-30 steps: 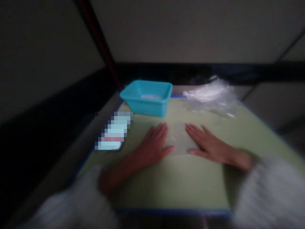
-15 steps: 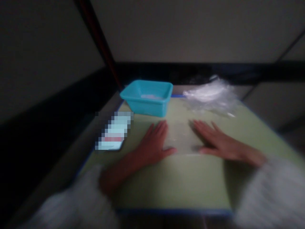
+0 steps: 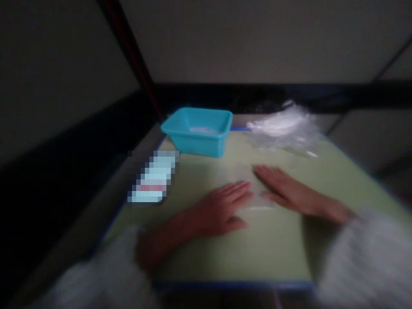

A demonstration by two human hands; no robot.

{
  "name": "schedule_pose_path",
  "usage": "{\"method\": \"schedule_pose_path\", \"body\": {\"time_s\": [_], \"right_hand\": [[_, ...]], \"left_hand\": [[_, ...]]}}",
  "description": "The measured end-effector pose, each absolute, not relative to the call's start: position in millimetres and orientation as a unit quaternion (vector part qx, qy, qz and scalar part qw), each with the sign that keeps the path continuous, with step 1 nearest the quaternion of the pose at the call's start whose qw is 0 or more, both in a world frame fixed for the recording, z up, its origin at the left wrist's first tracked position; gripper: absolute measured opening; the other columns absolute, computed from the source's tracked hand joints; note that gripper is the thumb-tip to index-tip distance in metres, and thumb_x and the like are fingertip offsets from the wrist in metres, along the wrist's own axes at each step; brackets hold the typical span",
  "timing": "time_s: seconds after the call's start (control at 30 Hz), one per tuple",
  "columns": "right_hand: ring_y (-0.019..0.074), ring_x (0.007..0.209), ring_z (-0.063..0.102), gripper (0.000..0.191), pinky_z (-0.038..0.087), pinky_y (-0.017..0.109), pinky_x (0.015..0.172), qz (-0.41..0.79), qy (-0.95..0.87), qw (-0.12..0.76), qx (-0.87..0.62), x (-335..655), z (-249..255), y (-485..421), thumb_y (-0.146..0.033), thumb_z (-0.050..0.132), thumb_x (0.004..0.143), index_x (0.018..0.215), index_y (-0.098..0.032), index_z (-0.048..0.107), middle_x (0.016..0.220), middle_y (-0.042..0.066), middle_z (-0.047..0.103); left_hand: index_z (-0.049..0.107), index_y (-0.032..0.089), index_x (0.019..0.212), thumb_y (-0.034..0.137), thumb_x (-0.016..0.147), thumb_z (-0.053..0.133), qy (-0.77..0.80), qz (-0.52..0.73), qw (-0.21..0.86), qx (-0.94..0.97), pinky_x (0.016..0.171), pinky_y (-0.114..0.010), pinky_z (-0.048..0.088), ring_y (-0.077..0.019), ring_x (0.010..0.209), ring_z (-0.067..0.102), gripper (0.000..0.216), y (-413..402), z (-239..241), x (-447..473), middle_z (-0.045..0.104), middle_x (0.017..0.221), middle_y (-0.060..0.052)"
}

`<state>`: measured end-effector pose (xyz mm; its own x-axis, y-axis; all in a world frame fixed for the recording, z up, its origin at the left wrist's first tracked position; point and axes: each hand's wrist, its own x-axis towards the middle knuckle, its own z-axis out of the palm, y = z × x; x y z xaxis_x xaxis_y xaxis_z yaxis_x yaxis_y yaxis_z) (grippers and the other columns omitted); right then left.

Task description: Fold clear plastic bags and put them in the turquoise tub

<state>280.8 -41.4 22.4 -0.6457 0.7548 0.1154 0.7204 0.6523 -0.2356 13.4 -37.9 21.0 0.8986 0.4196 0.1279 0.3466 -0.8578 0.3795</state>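
Note:
A thin, clear plastic bag or sheet [image 3: 260, 201] lies flat on the table between my hands, its outline faint in the dim light. My left hand [image 3: 223, 209] reaches across its left part, fingers stretched out to the right and thumb apart below them. On its right side rests my right hand [image 3: 288, 189], palm down with the fingers extended toward the far left. Neither hand is closed round anything. Whether the left palm presses on the plastic or hovers just over it, I cannot tell.
A turquoise plastic basket [image 3: 199, 143] with something pale inside stands at the table's far left. Crumpled clear plastic bags [image 3: 283, 128] lie at the far right. A phone-like object [image 3: 154, 178], pixelated, is near the left edge. The yellow-green table [image 3: 231, 262] has blue edging.
My left hand has moved right and nearer to me, turning so its fingers point right across the plastic. My right hand has shifted slightly left, its fingers closer together.

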Motion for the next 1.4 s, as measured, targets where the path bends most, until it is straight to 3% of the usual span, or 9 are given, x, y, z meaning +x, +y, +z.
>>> {"method": "schedule_pose_path", "body": {"time_s": [0.27,0.53,0.7,0.87,1.03,1.23,1.4], "right_hand": [[0.0284,0.138,0.02,0.065,0.02,0.055,0.11,0.098,-0.898,0.107,-0.415,284.6,26.8,-43.8,-0.05,0.031,0.095,0.149,-0.028,0.002,0.152,0.009,0.021],[0.029,0.137,0.023,0.063,0.02,0.056,0.11,0.103,-0.888,0.117,-0.433,281.8,30.1,-43.6,-0.048,0.032,0.095,0.149,-0.023,0.011,0.15,0.012,0.027],[0.0285,0.129,0.04,0.059,0.029,0.054,0.107,0.125,-0.861,0.16,-0.465,289.5,40.8,-42.8,-0.04,0.032,0.096,0.148,-0.02,0.014,0.143,0.013,0.041],[0.0265,0.122,0.051,0.058,0.043,0.049,0.099,0.151,-0.852,0.176,-0.469,297.6,46.0,-42.7,-0.033,0.031,0.096,0.149,-0.02,0.011,0.132,0.01,0.054],[0.0264,0.112,0.058,0.057,0.049,0.048,0.093,0.16,-0.859,0.168,-0.456,291.3,45.9,-44.7,-0.032,0.035,0.095,0.147,-0.018,0.018,0.125,0.011,0.061],[0.0288,0.124,0.048,0.054,0.041,0.051,0.101,0.122,-0.875,0.186,-0.431,270.6,37.4,-47.9,-0.039,0.042,0.094,0.142,-0.018,0.029,0.14,0.015,0.046],[0.028,0.128,0.042,0.06,0.03,0.053,0.108,0.12,-0.9,0.167,-0.385,261.5,24.3,-48.4,-0.042,0.045,0.093,0.144,-0.018,0.024,0.142,0.017,0.043]], "left_hand": [[0.035,0.022,0.142,0.055,0.085,0.05,0.182,0.086,0.161,0.966,0.114,-0.048,0.015,-0.0315,0.141,0.014,0.067,-37.6,20.6,9.2,0.015,0.153,-0.012],[0.036,0.027,0.141,0.067,0.079,0.05,0.185,0.056,0.149,0.97,0.113,-0.05,0.012,-0.034,0.141,0.011,0.075,-42.5,26.8,11.4,0.015,0.154,-0.011],[0.032,0.019,0.143,0.063,0.084,0.045,0.201,0.077,0.113,0.97,0.114,-0.047,0.011,-0.0308,0.142,0.01,0.075,-39.6,26.0,10.6,0.017,0.153,-0.013],[0.028,0.01,0.143,0.04,0.095,0.034,0.292,0.077,0.07,0.951,0.116,-0.042,0.01,-0.0243,0.143,0.011,0.057,-33.0,23.2,8.6,0.017,0.153,-0.014],[0.026,0.011,0.143,0.036,0.096,0.032,0.347,0.045,0.055,0.935,0.115,-0.042,0.009,-0.0207,0.143,0.01,0.055,-23.8,17.6,3.3,0.017,0.154,-0.012],[0.023,0.015,0.144,0.04,0.094,0.037,0.345,0.003,0.084,0.935,0.114,-0.046,0.012,-0.0225,0.143,0.011,0.058,-17.2,22.9,-0.9,0.015,0.154,-0.011],[0.019,0.014,0.145,0.047,0.092,0.039,0.343,-0.011,0.093,0.935,0.114,-0.046,0.01,-0.0232,0.143,0.009,0.066,-17.0,25.2,-1.7,0.013,0.154,-0.013]]}}
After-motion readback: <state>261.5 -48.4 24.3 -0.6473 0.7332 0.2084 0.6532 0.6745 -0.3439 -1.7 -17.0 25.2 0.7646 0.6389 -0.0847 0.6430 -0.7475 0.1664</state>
